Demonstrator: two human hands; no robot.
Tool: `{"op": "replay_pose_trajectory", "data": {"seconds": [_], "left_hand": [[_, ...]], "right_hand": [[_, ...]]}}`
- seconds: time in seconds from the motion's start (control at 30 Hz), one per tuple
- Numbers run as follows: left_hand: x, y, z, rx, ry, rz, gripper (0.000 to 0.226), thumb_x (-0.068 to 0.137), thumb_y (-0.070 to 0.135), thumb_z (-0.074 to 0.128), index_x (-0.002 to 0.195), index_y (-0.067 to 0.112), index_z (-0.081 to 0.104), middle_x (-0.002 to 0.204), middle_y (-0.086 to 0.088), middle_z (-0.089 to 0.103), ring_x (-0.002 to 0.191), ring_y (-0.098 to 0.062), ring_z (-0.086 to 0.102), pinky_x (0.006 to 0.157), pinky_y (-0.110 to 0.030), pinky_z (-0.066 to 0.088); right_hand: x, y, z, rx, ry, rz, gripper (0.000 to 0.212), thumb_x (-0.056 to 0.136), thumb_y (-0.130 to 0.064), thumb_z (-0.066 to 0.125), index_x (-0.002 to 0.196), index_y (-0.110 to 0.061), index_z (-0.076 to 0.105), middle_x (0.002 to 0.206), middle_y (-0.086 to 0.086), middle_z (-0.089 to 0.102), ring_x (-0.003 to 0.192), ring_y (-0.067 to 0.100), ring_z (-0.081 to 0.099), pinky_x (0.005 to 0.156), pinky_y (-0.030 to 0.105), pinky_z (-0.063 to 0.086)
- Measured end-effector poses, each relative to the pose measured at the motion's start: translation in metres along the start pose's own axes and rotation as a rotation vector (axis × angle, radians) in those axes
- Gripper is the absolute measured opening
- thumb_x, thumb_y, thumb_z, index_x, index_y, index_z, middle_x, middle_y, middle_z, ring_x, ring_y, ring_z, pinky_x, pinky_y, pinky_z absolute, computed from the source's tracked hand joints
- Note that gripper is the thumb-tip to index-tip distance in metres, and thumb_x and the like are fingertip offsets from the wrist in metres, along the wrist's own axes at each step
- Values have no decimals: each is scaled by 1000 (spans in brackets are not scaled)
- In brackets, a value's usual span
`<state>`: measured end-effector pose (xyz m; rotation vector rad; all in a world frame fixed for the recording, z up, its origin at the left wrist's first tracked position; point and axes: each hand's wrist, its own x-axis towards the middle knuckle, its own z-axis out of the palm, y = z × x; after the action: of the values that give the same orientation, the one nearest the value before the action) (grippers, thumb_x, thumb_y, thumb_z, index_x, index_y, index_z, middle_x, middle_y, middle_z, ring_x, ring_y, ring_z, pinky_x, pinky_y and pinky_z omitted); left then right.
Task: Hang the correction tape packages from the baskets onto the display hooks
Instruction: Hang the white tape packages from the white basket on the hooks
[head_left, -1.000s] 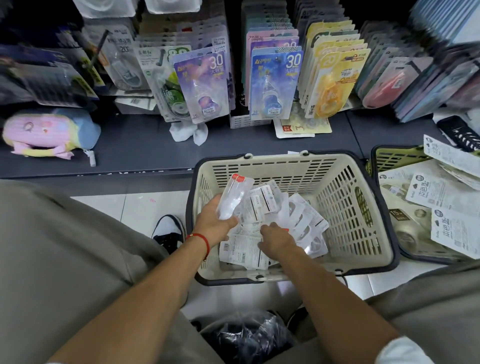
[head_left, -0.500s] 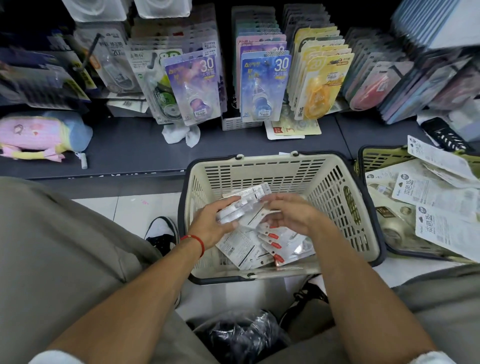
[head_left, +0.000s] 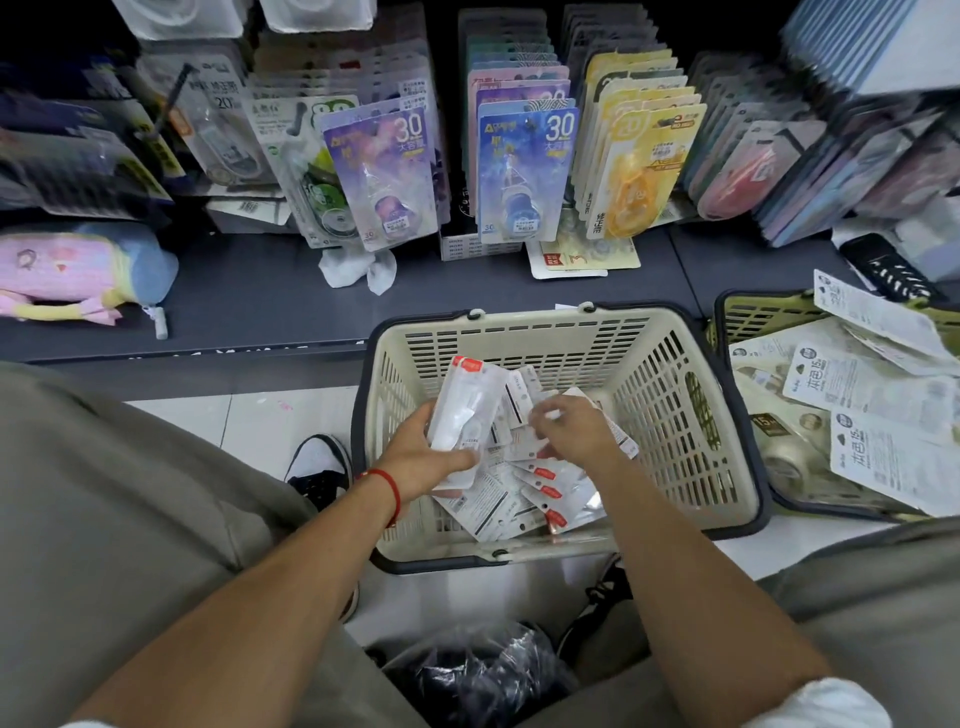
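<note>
Left grip (head_left: 423, 457) around package stack (head_left: 467, 410), above beige basket (head_left: 675, 415).

We're in a shop, the stationery aisle by the look of it. Rows of carded packages (head_left: 524, 171) hang in tight files off the display, each front one with a small sticker label, and big "30" and "20" numerals printed on the cards. Below them runs a dark shelf (head_left: 260, 291) with a pink pencil case (head_left: 78, 270) lying on it. On the tiled floor (head_left: 228, 421) sit two shopping baskets, a beige basket (head_left: 665, 415) and a green basket (head_left: 753, 317), both loaded with packaged stock.
</note>
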<state>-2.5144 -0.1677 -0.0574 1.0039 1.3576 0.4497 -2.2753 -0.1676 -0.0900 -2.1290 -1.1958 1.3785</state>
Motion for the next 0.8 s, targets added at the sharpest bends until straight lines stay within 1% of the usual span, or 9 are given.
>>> {"op": "replay_pose_trajectory", "data": {"seconds": [0.07, 0.1, 0.17, 0.27, 0.4, 0.57, 0.67, 0.73, 0.8], "left_hand": [[-1, -3, -2, -126, 8, -73, 70, 77, 1, 90, 133, 32, 62, 123, -7, 73, 105, -35, 75, 77, -61, 64], [-1, -3, -3, -178, 2, -106, 68, 77, -1, 90, 130, 31, 63, 122, -8, 74, 104, -36, 75, 75, -63, 64], [-2, -4, -4, -222, -13, -143, 65, 77, -3, 89, 126, 32, 65, 122, -9, 75, 104, -38, 76, 74, -64, 63], [-2, -4, -5, -258, -19, -178, 65, 77, -2, 90, 126, 30, 64, 123, -9, 75, 104, -38, 76, 74, -62, 64], [-3, 1, -4, -283, 58, -132, 66, 77, -1, 90, 129, 29, 63, 122, -7, 75, 105, -36, 75, 75, -63, 64], [-8, 16, 11, -180, 188, 98, 65, 80, 9, 90, 130, 37, 58, 120, 4, 72, 105, -22, 73, 71, -44, 67], [-12, 29, 22, -186, 214, 205, 63, 82, 18, 90, 130, 38, 56, 117, 10, 72, 103, -13, 72, 75, -40, 67], [-14, 36, 27, -263, 180, 235, 61, 82, 21, 90, 131, 37, 57, 117, 10, 74, 100, -11, 75, 71, -33, 66], [-16, 42, 28, -353, 155, 247, 58, 83, 21, 90, 129, 36, 58, 119, 6, 76, 101, -16, 77, 77, -43, 67]], "right_hand": [[9, 23, 8, -547, 40, -104, 45, 98, -11, 69, 141, -22, 61, 142, 10, 58, 126, 29, 62, 106, 43, 53], [12, 32, 13, -642, 3, -118, 57, 95, -2, 68, 146, -24, 56, 150, 8, 48, 134, 29, 53, 108, 43, 52], [14, 44, 20, -682, 4, -156, 66, 92, 7, 66, 148, -26, 53, 151, 4, 42, 135, 28, 48, 102, 42, 55], [19, 46, 19, -698, 111, -252, 47, 97, -5, 67, 142, -21, 62, 146, 4, 52, 133, 25, 49, 108, 41, 49], [10, 20, 3, -418, 254, -367, 25, 103, -23, 67, 125, -14, 76, 135, 6, 69, 128, 27, 58, 108, 37, 47], [-12, -47, -30, -110, 427, -358, 24, 107, -37, 55, 107, -15, 66, 94, 0, 73, 86, 22, 70, 73, 34, 53], [-33, -81, -36, 145, 411, -355, 26, 106, -41, 53, 95, -18, 59, 86, 4, 69, 78, 19, 65, 75, 45, 54], [-48, -102, -26, 401, 355, -284, 29, 106, -46, 52, 96, -19, 57, 95, 14, 70, 84, 23, 67, 82, 51, 55], [-62, -120, -14, 564, 299, -226, 30, 105, -54, 48, 101, -25, 55, 99, 8, 71, 93, 24, 69, 85, 48, 56]]}}
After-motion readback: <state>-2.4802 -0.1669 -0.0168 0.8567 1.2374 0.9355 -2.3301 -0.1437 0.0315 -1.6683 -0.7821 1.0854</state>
